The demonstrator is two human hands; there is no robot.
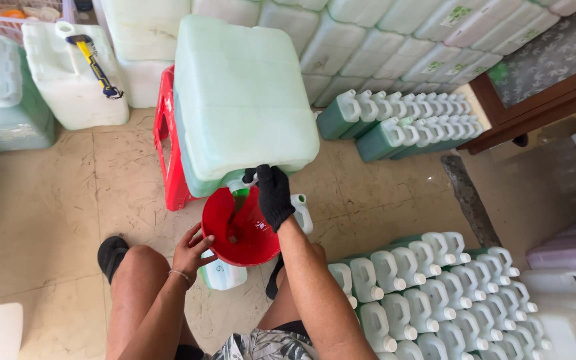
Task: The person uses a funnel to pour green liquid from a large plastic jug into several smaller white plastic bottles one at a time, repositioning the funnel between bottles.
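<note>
Funnel [235, 230] steadied by bare left hand [191, 252]; gloved right hand [275, 197] grips tap [249, 177].

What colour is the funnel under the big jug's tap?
Red; the funnel shows clearly in the head view.

My right hand [275, 195] has a black glove; left hand [191, 252] bare. Funnel [238, 230] red, green liquid [240, 195] running in. Big jerrycan [241, 97] translucent white, pale green inside. Stool [168, 143] red. Bottle [223, 273] white. Filled bottles [395, 123] dark green, white caps. Hammer [93, 65] yellow and black. Shorts [268, 345] grey leaf print. Floor [48, 213] beige.
</note>
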